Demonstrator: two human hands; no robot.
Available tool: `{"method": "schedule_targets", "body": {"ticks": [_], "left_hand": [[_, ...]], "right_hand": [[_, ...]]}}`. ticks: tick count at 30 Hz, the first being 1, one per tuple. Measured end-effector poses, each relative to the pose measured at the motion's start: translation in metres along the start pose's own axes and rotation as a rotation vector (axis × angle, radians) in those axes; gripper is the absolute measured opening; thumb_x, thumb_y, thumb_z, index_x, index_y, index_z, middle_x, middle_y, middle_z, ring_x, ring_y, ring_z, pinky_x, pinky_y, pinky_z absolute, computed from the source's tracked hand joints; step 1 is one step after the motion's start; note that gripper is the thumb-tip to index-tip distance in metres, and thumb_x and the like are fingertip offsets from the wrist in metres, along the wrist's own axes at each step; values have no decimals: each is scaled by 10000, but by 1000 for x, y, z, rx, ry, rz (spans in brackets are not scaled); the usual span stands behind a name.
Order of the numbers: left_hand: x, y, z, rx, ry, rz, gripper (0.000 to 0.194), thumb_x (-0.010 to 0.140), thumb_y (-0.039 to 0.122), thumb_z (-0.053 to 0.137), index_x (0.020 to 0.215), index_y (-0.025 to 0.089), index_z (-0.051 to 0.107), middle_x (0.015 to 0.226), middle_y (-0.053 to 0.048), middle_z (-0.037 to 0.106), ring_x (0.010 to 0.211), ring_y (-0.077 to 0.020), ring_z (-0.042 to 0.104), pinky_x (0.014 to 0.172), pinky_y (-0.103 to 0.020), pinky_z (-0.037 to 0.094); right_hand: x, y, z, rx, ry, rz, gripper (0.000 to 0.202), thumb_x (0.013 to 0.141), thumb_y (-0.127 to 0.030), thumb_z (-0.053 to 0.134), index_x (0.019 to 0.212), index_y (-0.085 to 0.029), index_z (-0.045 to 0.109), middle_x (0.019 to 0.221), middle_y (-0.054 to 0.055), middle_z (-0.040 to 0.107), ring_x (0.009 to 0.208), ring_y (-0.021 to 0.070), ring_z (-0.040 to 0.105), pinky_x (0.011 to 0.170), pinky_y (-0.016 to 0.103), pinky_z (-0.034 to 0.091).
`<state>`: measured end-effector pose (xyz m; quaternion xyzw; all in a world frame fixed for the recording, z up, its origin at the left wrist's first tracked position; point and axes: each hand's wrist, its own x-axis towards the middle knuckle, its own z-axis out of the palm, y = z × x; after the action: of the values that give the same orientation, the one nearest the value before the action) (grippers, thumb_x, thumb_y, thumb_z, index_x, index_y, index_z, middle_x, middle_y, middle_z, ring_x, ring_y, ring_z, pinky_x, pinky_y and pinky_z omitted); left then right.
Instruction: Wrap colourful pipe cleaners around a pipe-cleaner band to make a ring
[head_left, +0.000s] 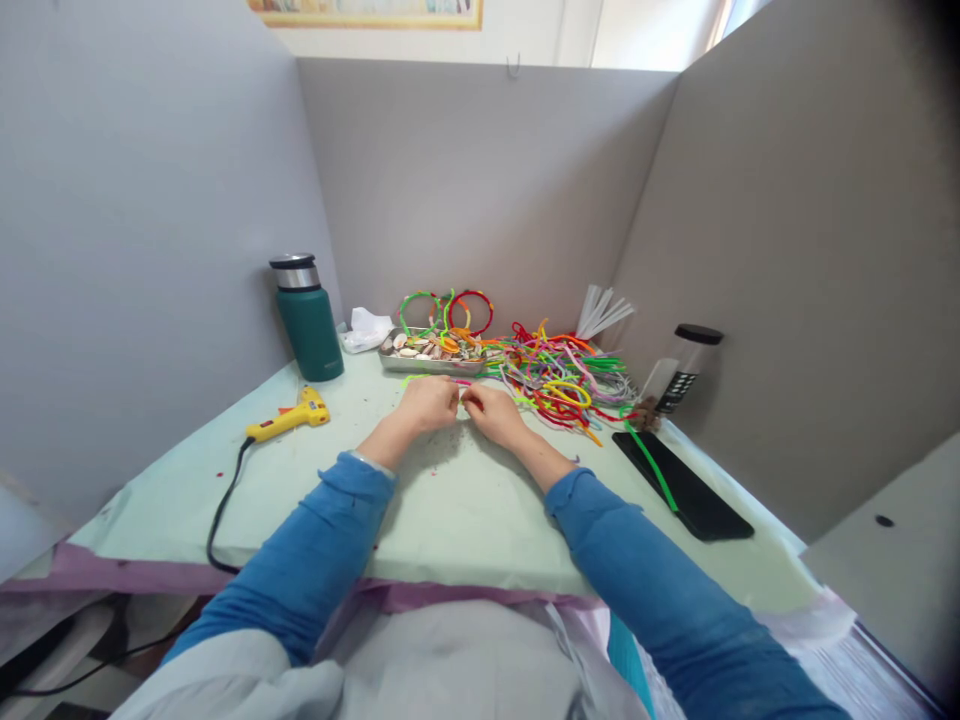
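My left hand (429, 402) and my right hand (493, 412) meet above the middle of the table, thumbs and fingertips pinched close together. Between them shows a bit of a thin pipe cleaner (463, 383), pink by the fingertips, and a yellow-green end sticks out past my left hand. Most of it is hidden by the fingers. Just beyond the hands lies a metal tray (435, 367) of shell-like pieces. Fuzzy rings (491, 318) in green and red stand upright behind it. A heap of coloured pipe cleaners (566, 392) spreads to the right of my right hand.
A yellow hot glue gun (289, 417) lies at left, its black cord running off the front edge. Behind it stands a green bottle (309, 325) beside white tissue (367, 328). At right are white sticks (600, 312), a clear bottle (679, 370) and a black phone (701, 497). Grey partitions enclose the table.
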<state>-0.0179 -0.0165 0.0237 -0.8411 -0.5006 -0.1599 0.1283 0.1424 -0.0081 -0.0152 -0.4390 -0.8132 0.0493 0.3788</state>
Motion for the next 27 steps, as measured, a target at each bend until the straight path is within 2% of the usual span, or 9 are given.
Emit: {"method": "schedule_targets", "body": {"ticks": [6,12,17,21,27], "left_hand": [[1,-8,1,31,133,122,262,822,257,467,838,180,717,856,-100,638,820,-219,589,656,-303,384],[6,-16,5,21,250,276,152,803,251,575,795,190,714,820,-76,631,869,-216,537,795,-356,351],[8,-20,10,-25,309,298,117,794,254,614,808,210,722,843,-64,651,890,-219,518,839,-383,333],[10,-22,11,-106,341,297,142,810,321,618,816,253,743,844,-52,669,896,-214,515,849,-387,334],[15,-27,15,-271,346,253,187,820,377,609,869,271,756,846,-50,693,845,-193,542,813,-357,368]], "right_hand": [[0,2,3,17,-18,3,161,801,-182,490,844,-190,645,784,41,666,712,174,570,658,266,381],[-1,7,3,80,-30,-12,160,791,-187,484,832,-186,639,723,26,639,654,158,546,633,260,377],[-2,7,2,127,-14,7,138,792,-221,484,802,-186,616,685,11,609,622,147,522,608,254,357],[-1,4,-1,183,5,56,125,787,-254,484,738,-182,574,647,-3,571,604,137,491,589,249,339],[1,0,-9,321,49,94,92,740,-253,488,701,-181,530,656,-15,550,621,126,474,604,243,356]]}}
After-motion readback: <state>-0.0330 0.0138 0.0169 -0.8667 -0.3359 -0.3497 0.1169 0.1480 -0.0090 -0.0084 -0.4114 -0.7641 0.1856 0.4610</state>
